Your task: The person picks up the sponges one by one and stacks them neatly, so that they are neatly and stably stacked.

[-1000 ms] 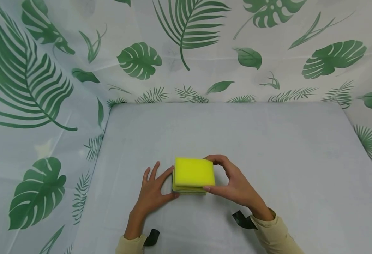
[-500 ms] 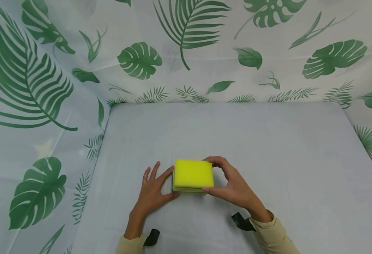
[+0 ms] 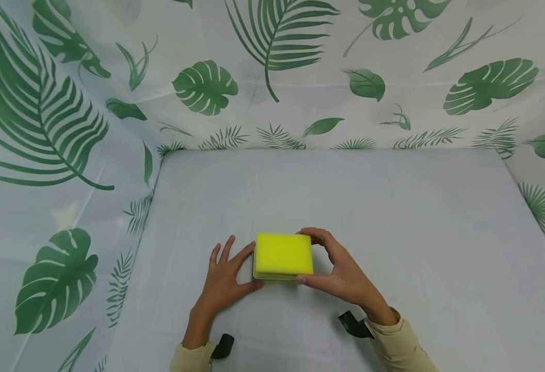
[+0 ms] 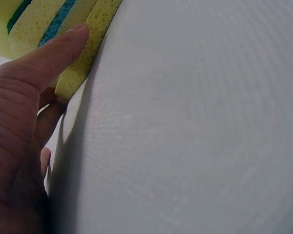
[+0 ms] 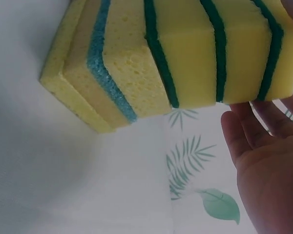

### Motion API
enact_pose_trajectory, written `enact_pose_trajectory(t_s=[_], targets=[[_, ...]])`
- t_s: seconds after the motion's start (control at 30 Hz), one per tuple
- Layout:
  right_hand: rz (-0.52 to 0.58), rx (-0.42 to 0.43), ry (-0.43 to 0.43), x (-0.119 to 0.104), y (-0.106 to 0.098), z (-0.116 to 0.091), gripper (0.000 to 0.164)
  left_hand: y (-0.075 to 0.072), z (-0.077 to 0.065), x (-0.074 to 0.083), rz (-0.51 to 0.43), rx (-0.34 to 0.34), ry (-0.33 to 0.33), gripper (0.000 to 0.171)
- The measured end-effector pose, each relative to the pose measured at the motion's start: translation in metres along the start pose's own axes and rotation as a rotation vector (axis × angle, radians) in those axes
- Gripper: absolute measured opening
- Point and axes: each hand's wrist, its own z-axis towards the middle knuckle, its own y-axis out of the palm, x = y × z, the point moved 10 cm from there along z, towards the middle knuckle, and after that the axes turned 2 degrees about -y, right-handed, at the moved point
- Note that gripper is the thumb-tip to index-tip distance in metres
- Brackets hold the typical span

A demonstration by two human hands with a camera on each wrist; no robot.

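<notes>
A stack of several sponges [image 3: 284,254] stands on the table, its bright yellow top facing up. In the right wrist view, the upper foam sponges [image 5: 193,63] have dark green scouring layers. Below them come paler porous sponges [image 5: 132,68], one with a blue scouring layer [image 5: 105,70]. My left hand [image 3: 222,281] holds the lower sponges from the left, thumb [image 4: 63,48] on the near side and index finger at the far corner. From the right, my right hand [image 3: 349,274] grips the top sponge between its thumb at the near edge and its fingers at the far edge.
A pale cloth covers the table [image 3: 393,206] around the stack. Behind and to the left hangs a white curtain [image 3: 300,46] with green leaf prints. Black straps [image 3: 356,324] hang at both beige cuffs.
The right hand has moved slightly down and left with the top sponge, which now sits more squarely over the stack. The left hand has stayed in place.
</notes>
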Motion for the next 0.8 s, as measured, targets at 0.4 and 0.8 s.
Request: enact_pose_trajectory(t_s=[0.4,0.8], targets=[[0.025,-0.012,-0.090,0.002,-0.008,-0.007,0.085,-0.001,-0.002,-0.004,-0.060,-0.050,-0.051,0.094],[-0.277,0.275,0.045,0.028,-0.090,-0.043,0.052,-0.087,0.002,-0.019,-0.532,0.005,-0.074,0.056]])
